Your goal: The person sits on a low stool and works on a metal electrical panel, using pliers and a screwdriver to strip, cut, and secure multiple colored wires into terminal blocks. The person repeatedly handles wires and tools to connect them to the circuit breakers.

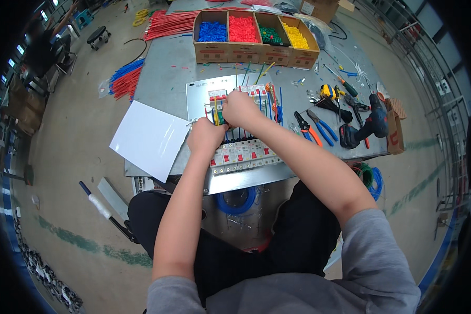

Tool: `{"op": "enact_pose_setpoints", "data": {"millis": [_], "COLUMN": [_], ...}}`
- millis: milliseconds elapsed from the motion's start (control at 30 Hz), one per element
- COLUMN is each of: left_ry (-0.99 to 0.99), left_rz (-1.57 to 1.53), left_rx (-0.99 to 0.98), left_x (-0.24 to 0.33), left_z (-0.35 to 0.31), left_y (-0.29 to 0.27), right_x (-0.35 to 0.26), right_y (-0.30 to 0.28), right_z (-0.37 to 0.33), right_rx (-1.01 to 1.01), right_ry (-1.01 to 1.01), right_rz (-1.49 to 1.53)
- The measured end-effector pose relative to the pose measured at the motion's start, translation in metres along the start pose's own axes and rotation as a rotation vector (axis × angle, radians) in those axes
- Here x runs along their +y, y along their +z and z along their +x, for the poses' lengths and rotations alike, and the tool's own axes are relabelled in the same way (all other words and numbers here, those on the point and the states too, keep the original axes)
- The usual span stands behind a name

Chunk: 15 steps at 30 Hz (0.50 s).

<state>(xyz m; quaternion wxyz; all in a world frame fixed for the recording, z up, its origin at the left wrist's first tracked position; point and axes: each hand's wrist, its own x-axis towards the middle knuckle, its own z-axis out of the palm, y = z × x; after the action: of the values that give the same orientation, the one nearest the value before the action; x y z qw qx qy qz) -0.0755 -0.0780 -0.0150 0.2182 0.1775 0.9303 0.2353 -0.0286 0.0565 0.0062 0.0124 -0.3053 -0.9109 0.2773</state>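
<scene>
A metal panel lies on the bench in front of me. Along its near side runs a row of circuit breakers with red switches, and smaller breakers sit farther back. Coloured wires rise between the rows. My left hand is closed at the panel's left part, its fingertips beside yellow and green wires. Just right of it and a little farther off, my right hand is curled shut over the same wires. What either hand pinches is hidden by the fingers.
Behind the panel stands a cardboard bin of blue, red, green and yellow caps. A white sheet overhangs the bench's left edge. At right lie cutters, pliers, a screwdriver and a cordless drill. Red wires lie far left.
</scene>
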Motion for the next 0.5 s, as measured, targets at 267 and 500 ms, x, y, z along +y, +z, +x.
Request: {"op": "enact_pose_setpoints", "data": {"millis": [267, 500], "left_ry": [0.000, 0.084], "left_rz": [0.031, -0.215], "left_rx": [-0.004, -0.116], "left_x": [0.015, -0.032], "left_z": [0.001, 0.024], "left_y": [0.005, 0.002], "right_x": [0.011, -0.009], "right_y": [-0.001, -0.114], "right_z": [-0.009, -0.060], "right_rx": [0.041, -0.183], "right_ry": [-0.085, 0.076], "right_rz": [-0.031, 0.119]}}
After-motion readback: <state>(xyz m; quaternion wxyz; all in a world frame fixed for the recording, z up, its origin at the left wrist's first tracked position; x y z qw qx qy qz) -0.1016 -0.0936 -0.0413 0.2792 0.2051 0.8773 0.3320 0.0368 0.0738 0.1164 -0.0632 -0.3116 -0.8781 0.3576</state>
